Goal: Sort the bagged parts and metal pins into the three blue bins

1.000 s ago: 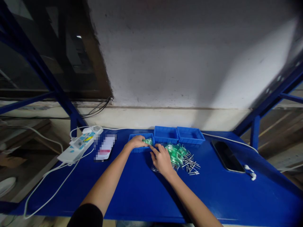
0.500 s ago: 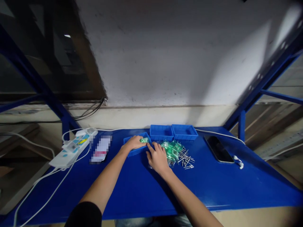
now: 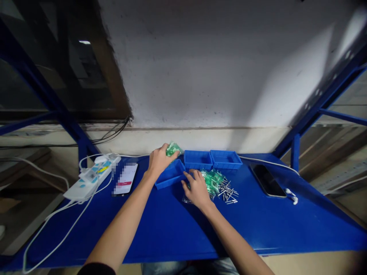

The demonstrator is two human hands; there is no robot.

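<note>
My left hand (image 3: 160, 162) is closed on a clear packet with green contents (image 3: 172, 148), raised above the back of the left blue bin (image 3: 170, 176). That bin sits at an angle, its inside showing bare blue. My right hand (image 3: 198, 190) lies low over the table with its fingers apart, the fingertips close to the bin's right corner; whether they touch it I cannot tell. Under and beside this hand is a heap of similar green packets (image 3: 212, 182). Slim metal pins or rivets (image 3: 228, 192) are scattered just right of the heap.
Two more blue bins, a middle one (image 3: 197, 165) and a right one (image 3: 226, 165), stand along the back edge. A dark phone (image 3: 268, 181) and white earphones (image 3: 291, 196) lie to the right. At left are a lit phone (image 3: 126, 178) and a white power strip (image 3: 88, 177) with loose cables.
My left hand has risen out of the left bin and moved back, carrying the green packet. The right hand has stayed near the heap, its fingertips slightly farther from the left hand.
</note>
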